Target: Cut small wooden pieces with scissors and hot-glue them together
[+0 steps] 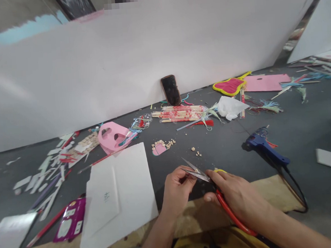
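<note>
My right hand (238, 194) is wrapped round the red handles of a pair of scissors (231, 212), whose blades stand apart and point away to the upper left. A tiny beige piece (196, 171) shows between the blades. My left hand (175, 189) is closed in a pinch right beside the blades; what its fingertips hold is too small and hidden to make out. Ahead of my hands lie a few loose small beige pieces (197, 152). Several more such pieces (169, 142) are gathered round a small pink card tag (159, 149).
Left are a white sheet (129, 179), a purple packet (71, 219) and a pink cut-out (114, 137). A phone (171, 90) leans on the white partition behind red-and-cream sticks (181, 113). Right lies a blue glue gun (266, 145), its cable curving toward the near edge.
</note>
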The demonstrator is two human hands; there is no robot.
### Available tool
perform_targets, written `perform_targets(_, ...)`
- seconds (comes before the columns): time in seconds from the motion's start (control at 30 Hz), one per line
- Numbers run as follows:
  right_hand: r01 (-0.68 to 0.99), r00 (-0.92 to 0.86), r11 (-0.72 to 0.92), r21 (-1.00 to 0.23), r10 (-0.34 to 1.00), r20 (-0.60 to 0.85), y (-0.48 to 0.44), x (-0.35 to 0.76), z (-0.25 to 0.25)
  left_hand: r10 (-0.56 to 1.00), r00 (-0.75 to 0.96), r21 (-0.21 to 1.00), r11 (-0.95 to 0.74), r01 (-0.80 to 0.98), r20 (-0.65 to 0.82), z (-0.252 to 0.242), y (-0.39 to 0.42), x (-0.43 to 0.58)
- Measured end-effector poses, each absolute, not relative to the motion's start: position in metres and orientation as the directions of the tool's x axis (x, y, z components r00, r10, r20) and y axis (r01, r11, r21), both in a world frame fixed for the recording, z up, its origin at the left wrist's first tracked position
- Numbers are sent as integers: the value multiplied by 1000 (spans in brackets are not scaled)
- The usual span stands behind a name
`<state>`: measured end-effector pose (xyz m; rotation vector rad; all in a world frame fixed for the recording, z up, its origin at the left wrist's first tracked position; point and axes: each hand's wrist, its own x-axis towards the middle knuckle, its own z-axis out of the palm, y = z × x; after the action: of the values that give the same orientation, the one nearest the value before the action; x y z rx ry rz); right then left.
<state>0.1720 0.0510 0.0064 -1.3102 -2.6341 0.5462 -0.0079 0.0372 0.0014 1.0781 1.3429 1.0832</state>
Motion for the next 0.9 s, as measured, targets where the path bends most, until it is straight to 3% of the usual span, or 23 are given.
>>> perform_targets(0.2,760,-599,558,-332,800,-28,55,170,7,981,-91,983,177,52,-172,5,40,-7)
perform_targets(0.53,759,-582,540,-364,813,-8,52,172,11,980,-161,986,135,95,-119,6,36,-4)
perform_targets(0.63,755,-587,553,-353,809,11,53,172,14,984,-136,990,129,65,-119,7,37,-5)
perform_targets(0.8,733,-604,586,-345,794,66,52,170,12,969,18,966,248,-69,-247,17,39,-5)
perform_targets(0.9,725,-602,594,-348,792,99,51,170,9,964,9,961,267,-78,-267,20,41,-5)
